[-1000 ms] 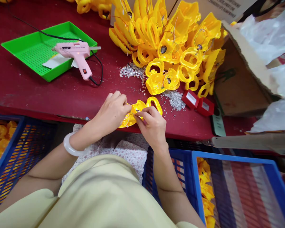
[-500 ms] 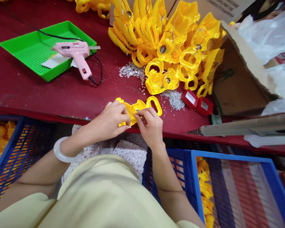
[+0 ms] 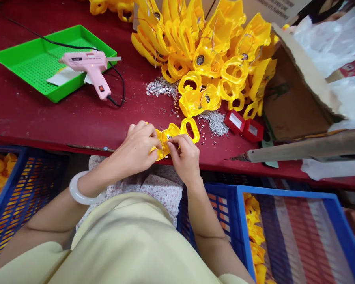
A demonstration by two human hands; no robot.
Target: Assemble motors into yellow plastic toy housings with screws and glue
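Note:
A yellow plastic shell (image 3: 171,130) with a ring-shaped end lies at the table's near edge, partly covered by my hands. My left hand (image 3: 140,148) is closed over the shell's left part, fingertips pinched at a thin wire. From the right, my right hand (image 3: 185,156) pinches the same wire between thumb and forefinger above the shell. The wire is so fine that its ends cannot be made out. A small dark round part shows inside the shell beside my right fingertips.
Behind are a heap of wired yellow shells (image 3: 207,59), small screws (image 3: 215,123) and red boxes (image 3: 253,130). A pink glue gun (image 3: 90,65) rests on a green tray (image 3: 56,94). At right are an electric screwdriver (image 3: 284,153) and a cardboard box (image 3: 301,102); blue crates (image 3: 286,192) stand below.
My left hand has shifted slightly and its fingers have curled in more over the shell. My right hand keeps its pinch. The whole view has slid a little to the left.

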